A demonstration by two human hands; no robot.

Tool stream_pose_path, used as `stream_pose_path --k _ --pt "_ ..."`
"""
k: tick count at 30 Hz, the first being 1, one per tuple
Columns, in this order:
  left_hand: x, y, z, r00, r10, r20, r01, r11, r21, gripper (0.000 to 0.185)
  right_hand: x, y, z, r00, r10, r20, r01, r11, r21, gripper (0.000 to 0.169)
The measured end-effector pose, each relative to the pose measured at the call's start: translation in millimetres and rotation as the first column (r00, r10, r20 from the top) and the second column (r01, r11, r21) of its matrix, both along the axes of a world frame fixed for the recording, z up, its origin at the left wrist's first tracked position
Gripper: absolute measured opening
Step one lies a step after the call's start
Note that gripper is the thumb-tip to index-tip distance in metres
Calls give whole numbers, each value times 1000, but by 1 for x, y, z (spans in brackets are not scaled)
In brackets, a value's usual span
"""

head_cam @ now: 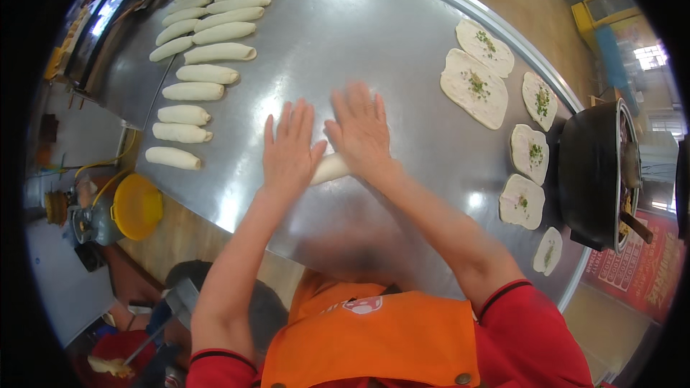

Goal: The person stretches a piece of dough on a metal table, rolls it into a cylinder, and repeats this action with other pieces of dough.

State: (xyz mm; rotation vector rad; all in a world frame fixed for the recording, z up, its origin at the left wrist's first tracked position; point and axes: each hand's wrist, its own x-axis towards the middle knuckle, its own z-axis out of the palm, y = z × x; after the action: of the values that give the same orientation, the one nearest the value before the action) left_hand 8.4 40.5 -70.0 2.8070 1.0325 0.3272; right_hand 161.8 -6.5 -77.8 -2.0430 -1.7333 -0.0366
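Observation:
On the steel worktop [334,59], a pale dough roll [330,169] lies slantwise, both its ends covered by my hands. My left hand [289,145] rests palm down over its left end, fingers spread. Over the other end lies my right hand [362,129], also flat with fingers stretched forward; its fingertips are blurred. Neither hand grips the dough. To the left, several shaped dough rolls [193,90] run in a column that becomes two rows farther off. Flattened dough pieces [474,88] topped with chopped green onion lie to the right.
A large black pot [590,175] with a wooden-handled utensil [636,228] in it stands at the right edge. Off the worktop at left are a yellow basin [138,207] and a gas cylinder [108,229]. A person in red [116,353] appears at lower left.

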Motion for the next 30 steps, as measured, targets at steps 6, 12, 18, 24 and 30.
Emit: stream_pose_path --k 6,12,18,24,30 --pt "-74 -118 -7 890 -437 133 454 817 -356 62 -14 -165 3 930 356 -94 -366 868 -336 58" --pt "-71 -85 -12 921 -383 76 388 874 -293 67 -26 -144 6 974 117 -193 -184 907 -379 65" --pt "20 40 24 989 -109 104 116 991 -67 60 18 -3 16 998 -52 17 54 993 -104 56" --pt "-6 -51 -15 948 -273 165 302 933 -197 71 -22 -95 2 981 156 113 -107 931 -349 60" --pt "-16 -27 -12 905 -396 156 422 884 -202 74 -17 -93 6 990 137 22 -123 940 -317 70"
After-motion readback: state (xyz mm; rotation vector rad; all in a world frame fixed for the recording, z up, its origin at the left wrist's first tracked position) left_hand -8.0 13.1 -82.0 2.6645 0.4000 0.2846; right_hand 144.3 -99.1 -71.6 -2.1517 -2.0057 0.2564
